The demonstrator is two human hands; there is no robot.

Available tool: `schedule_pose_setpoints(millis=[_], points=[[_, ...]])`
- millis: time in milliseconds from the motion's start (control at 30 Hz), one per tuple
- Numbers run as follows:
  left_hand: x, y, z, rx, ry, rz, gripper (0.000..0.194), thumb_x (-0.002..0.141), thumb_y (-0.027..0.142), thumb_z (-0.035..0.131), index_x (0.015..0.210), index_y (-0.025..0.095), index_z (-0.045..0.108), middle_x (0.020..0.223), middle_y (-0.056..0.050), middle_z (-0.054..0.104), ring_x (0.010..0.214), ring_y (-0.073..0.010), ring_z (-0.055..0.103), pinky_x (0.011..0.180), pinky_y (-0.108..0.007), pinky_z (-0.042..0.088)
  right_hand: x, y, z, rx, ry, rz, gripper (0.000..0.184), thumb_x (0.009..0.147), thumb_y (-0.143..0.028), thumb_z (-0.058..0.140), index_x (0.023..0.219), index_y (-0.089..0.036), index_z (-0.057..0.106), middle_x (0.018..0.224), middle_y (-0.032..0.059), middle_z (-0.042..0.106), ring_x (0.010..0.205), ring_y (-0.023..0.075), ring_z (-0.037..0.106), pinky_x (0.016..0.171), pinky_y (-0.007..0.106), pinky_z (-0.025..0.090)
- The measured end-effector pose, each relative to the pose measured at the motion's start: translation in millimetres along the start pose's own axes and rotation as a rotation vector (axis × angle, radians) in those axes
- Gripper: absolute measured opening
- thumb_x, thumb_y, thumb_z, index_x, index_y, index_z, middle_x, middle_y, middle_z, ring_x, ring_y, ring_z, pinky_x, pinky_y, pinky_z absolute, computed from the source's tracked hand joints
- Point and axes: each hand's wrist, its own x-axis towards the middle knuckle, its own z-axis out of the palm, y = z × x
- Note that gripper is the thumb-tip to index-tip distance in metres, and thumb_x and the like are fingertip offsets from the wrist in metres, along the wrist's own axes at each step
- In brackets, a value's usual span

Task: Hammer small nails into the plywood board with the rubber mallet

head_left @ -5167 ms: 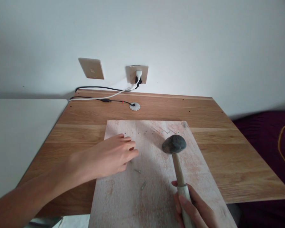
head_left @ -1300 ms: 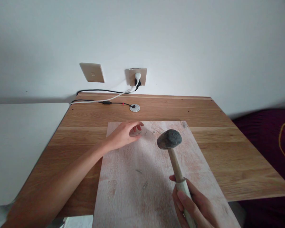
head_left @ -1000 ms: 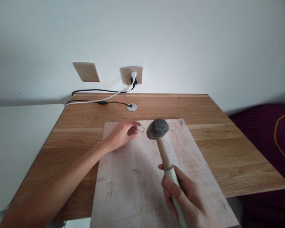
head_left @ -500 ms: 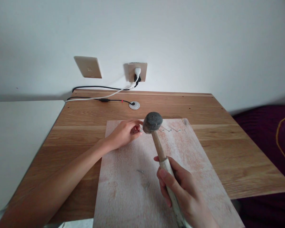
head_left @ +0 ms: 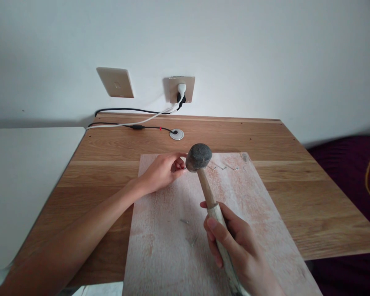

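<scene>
A pale, reddish-stained wooden board [head_left: 249, 218] lies on the wooden table [head_left: 283, 164]. My right hand [head_left: 234, 242] is closed round the wooden handle of a hammer [head_left: 203, 172], whose dark head hangs over the board's far part. My left hand [head_left: 163, 170] rests on the board just left of the hammer head, fingers pinched on a small nail that is mostly hidden. Two loose nails [head_left: 189, 232] lie mid-board, in front of my right hand. Several nails [head_left: 225, 167] stand or lie near the board's far edge.
A wall socket [head_left: 181, 89] with a white plug and a black plug sits above the table's back edge; cables [head_left: 132, 123] run along the back to a round grommet [head_left: 176, 134]. A white surface [head_left: 24, 172] adjoins on the left, dark purple fabric [head_left: 348, 164] on the right.
My left hand went from the loose nails mid-board to the board's far part and pinched there. The hammer head swung left and forward until it is right beside those fingers.
</scene>
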Motion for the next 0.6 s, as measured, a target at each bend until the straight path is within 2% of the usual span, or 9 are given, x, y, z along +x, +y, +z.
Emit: schedule_pose_setpoints(millis=[167,367,600], points=[[1,-1,-0.1,0.009,0.01,0.008,0.013,0.087,0.005,0.07,0.092,0.017,0.068,0.087,0.0,0.078,0.079,-0.0132,0.071,0.08,-0.025,0.054,-1,-1,0,0.005,0.01,0.003,0.063,0.102,-0.064,0.059,0.139,-0.013,0.051,0.056,-0.009,0.055,0.047,0.0107,0.044,0.054,0.028,0.034],[1,2,-1.4,0.007,0.002,-0.012,0.014,0.087,0.004,0.071,0.091,0.017,0.069,0.088,0.0,0.079,0.078,-0.0132,0.072,0.078,-0.024,0.055,-1,-6,0,-0.033,-0.011,0.012,0.075,0.098,-0.072,0.057,0.139,-0.01,0.05,0.054,-0.0089,0.053,0.048,0.013,0.044,0.054,0.03,0.035],[0,2,-1.3,-0.006,0.02,-0.037,0.018,0.083,0.002,0.072,0.092,0.017,0.068,0.086,0.0,0.08,0.076,-0.0131,0.072,0.074,-0.022,0.055,-6,-10,4,-0.08,-0.023,0.055,0.068,0.104,-0.067,0.053,0.143,-0.011,0.049,0.056,-0.009,0.053,0.051,0.0131,0.046,0.056,0.029,0.037]])
